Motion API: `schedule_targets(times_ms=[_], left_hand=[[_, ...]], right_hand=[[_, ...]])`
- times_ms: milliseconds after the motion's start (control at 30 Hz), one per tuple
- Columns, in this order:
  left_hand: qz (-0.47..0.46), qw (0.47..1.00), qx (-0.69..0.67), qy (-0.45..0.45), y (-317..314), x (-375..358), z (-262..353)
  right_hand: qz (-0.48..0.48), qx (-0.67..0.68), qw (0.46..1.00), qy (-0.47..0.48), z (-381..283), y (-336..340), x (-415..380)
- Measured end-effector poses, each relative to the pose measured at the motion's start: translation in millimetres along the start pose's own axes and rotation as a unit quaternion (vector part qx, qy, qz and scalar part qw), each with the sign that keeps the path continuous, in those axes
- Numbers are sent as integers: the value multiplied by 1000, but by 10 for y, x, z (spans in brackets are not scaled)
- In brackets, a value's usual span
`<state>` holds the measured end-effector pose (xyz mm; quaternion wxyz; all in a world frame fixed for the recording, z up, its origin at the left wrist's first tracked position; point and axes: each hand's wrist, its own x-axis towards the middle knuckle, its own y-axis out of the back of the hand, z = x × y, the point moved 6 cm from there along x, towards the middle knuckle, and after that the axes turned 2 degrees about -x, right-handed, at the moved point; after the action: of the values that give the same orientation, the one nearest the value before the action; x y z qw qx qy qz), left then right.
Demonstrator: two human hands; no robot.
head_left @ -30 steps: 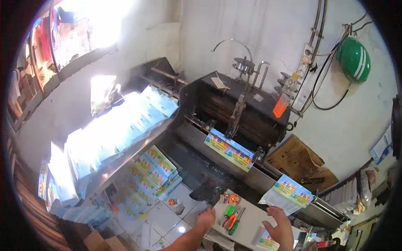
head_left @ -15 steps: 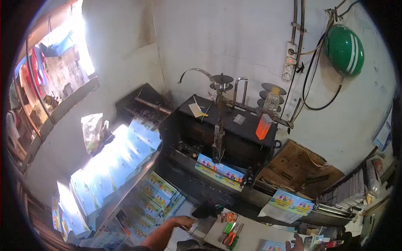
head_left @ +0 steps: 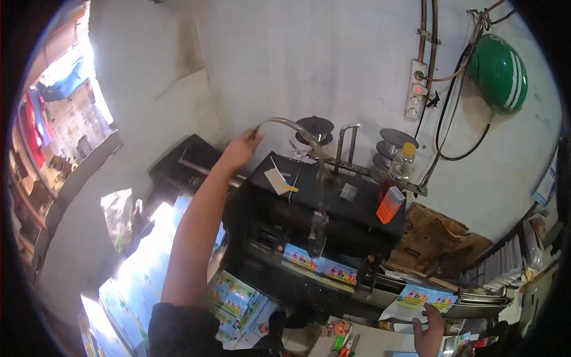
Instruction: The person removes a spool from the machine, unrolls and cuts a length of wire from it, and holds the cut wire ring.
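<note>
My left hand (head_left: 242,150) is raised at the upper left of the black machine (head_left: 279,178), its fingers closed on the end of the curved metal rod (head_left: 291,126). Low on the right, my right hand (head_left: 429,333) has its fingers apart and holds nothing. It is just below a printed sheet (head_left: 422,297) with a yellow and blue pattern. Another printed booklet (head_left: 318,265) lies in the machine under its vertical head (head_left: 317,235).
Stacked blue sheets (head_left: 143,268) fill the lower left. An orange box (head_left: 389,205) and a bottle (head_left: 402,163) are on the machine's right. Cardboard (head_left: 431,238) leans behind. Tools (head_left: 345,345) lie on the bench. A green helmet (head_left: 498,74) hangs on the wall.
My left hand has risen from the lower middle to the curved rod and taken hold of its end. My right hand has moved slightly up. The camera view has shifted.
</note>
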<state>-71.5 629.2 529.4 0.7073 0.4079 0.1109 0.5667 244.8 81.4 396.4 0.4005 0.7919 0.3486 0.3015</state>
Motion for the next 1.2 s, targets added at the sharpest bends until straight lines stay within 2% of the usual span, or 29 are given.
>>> schedule_targets(times_ms=[33,100,133,167,200,267,300,333,367,400,433,600,667,700,800,900,967,1000,1067,1200], left_hand=[[2,997,-16,-80,-35,268,219],[-109,981,-92,-135,-238,941,233],[-119,978,-100,-142,-298,1278,197],[-130,982,-92,-102,-381,1609,86],[-142,985,-79,-58,-506,1819,-95],[-161,980,-104,-58,-1031,2011,-204],[-171,975,-130,-51,-1262,2033,-216],[-175,973,-137,-57,-1327,2005,-166],[-246,953,-170,56,-1489,1894,-273],[-283,933,-188,114,-1603,1828,-351],[-316,911,-202,173,-1710,1752,-427],[-372,809,-371,266,-2046,1695,-586],[-413,795,-376,239,-1511,1387,-122],[-435,801,-351,215,-1375,1306,-52],[-450,803,-321,221,-1455,1399,-240],[-433,777,-388,243,-1763,1505,-463],[-384,792,-379,285,-1984,1676,-703],[-386,792,-377,287,-1949,1650,-713],[-432,769,-407,236,-1868,1617,-571],[-393,790,-401,246,-1853,1557,-534]], right_hand=[[21,-21,999,38,-120,-11,14],[29,-54,998,28,-347,-75,28],[28,-86,996,27,-474,-78,21],[24,-42,998,-39,-595,-86,10],[22,-47,997,-51,-669,-156,-31],[50,28,991,-123,-617,-304,-135],[48,-109,992,-50,-637,-382,-160],[53,-115,990,-55,-707,-414,-96],[54,-57,991,-105,-743,-474,-114],[52,-1,987,-151,-770,-495,-142],[76,7,988,-135,-894,-488,-104],[88,-26,982,-166,-1095,-456,5],[160,-54,982,-90,-1235,-380,45],[151,-22,980,-127,-1278,-361,55],[148,-9,981,-124,-1280,-448,87],[145,-29,982,-114,-1300,-513,85],[147,-7,981,-125,-1238,-543,79],[149,14,980,-130,-1234,-542,82],[145,-4,979,-145,-1291,-492,74],[159,-8,973,-167,-1427,-400,33]])
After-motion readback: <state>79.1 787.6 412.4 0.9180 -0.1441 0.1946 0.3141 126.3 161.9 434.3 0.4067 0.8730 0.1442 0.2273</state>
